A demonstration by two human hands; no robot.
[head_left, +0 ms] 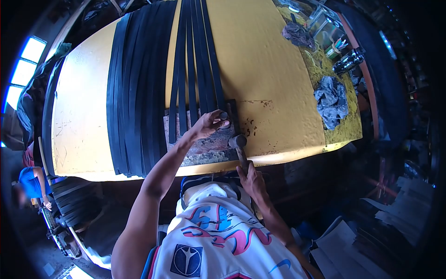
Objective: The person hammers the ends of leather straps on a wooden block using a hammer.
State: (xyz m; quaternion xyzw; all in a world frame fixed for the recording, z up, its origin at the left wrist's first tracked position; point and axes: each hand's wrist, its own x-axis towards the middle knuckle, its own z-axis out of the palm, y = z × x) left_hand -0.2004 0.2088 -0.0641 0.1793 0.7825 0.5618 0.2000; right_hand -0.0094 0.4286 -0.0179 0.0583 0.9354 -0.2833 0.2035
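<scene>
My left hand (209, 124) is closed around a short dark punch-like tool (223, 115), held over a worn board (200, 151) at the table's front edge. Just to the right, my right hand (253, 180) grips the handle of a mallet (238, 141), whose dark round head is close to the board's right edge. Several narrow black strips (190, 60) run from the far side of the table onto the board, their near ends beside and under my left hand. What the tool's tip touches is hidden by my fingers.
A wide stack of long black strips (137, 93) lies left of the board on the yellow tabletop (265, 60). Crumpled grey cloth (331, 102), a dark rag (297, 35) and a clear box (323, 23) are at right. Another person (35, 183) is at far left.
</scene>
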